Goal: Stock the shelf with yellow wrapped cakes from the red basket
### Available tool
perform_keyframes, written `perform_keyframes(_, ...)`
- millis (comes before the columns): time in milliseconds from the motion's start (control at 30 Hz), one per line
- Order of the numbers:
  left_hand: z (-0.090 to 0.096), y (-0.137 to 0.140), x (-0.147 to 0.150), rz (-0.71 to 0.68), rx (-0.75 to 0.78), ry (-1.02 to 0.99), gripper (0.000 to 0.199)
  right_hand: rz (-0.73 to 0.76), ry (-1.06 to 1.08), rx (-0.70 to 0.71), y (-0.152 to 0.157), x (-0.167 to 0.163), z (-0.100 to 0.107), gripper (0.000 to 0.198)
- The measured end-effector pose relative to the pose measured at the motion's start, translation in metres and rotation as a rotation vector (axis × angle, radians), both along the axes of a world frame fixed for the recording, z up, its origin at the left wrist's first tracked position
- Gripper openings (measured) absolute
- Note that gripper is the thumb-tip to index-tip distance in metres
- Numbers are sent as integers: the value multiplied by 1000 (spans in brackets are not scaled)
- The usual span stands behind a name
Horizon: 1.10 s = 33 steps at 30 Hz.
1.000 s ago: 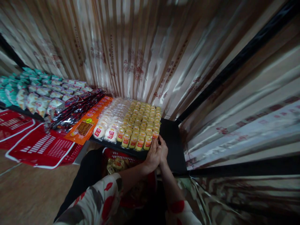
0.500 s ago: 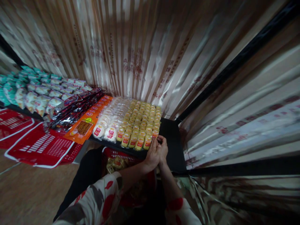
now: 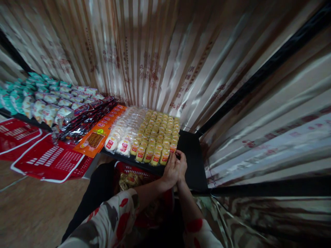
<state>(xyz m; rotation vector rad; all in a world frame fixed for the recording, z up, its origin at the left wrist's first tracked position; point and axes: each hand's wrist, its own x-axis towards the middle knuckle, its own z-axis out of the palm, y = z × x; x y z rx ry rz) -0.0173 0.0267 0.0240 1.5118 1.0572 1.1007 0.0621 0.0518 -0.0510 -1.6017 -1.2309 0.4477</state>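
Note:
My left hand and my right hand are close together at the front right corner of a block of small yellow wrapped snack packs. Fingers of both hands are bent around the near end of the corner snack pack, which has a red label. The hands partly cover it, and their inner sides are hidden. Beside the yellow rows lie white round wrapped snack packs. All of them rest on a black shelf.
Left along the shelf are an orange snack bag, dark shiny packets, white packets and green packets. Red baskets stand below at left. Another red basket with yellow packs is under my arms. A pleated curtain hangs behind.
The whole view has shifted slightly, so the shelf and goods appear a little further right. Both hands stay at the corner snack pack, with almost the same grip.

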Motion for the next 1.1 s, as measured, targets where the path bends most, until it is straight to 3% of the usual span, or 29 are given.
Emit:
perform_keyframes(133, -3, 2, 0, 0, -40, -16, 55, 35, 42, -11, 1, 0, 1, 37)
perform_keyframes(333, -27, -5, -1, 24, -118, 70, 49, -37, 109, -2, 1, -2, 2, 44)
perform_keyframes(467, -35, -20, -8, 11, -69, 140, 52, -89, 178, -45, 2, -4, 2, 49)
perform_keyframes(633, -30, -42, -30, -53, 40, 212, 48, -191, 140, -5, 1, -7, 5, 43)
perform_keyframes(767, -26, -54, -59, -36, 263, 181, 41, -233, 136, 112, 1, -6, 5, 36)
perform_keyframes(900, -26, -54, -105, 55, 388, 185, 39, -268, 251, 190, 3, -7, 6, 35)
perform_keyframes(1100, -46, -40, -193, 359, 376, 507, 35, -322, 149, 248, -17, -28, 41, 35)
